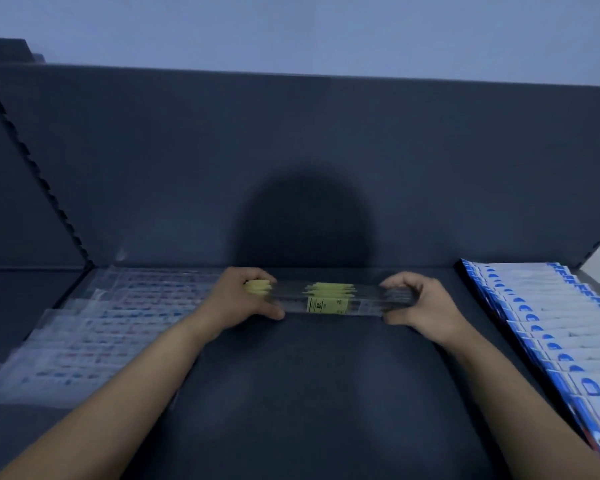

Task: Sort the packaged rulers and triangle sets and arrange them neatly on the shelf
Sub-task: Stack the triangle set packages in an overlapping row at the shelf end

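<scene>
ruler bundle (329, 299) between both curled hands

Both ends of the bundle of clear rulers (364, 301) vanish under the left hand (238, 296) and the right hand (423, 306), and the print on its yellow labels (323, 305) is too small to read. The clear packets (94, 327) at the left are blurred, their red and blue marks illegible. The blue-and-white packets (551, 327) at the right are cut off by the right and bottom edges.
</scene>
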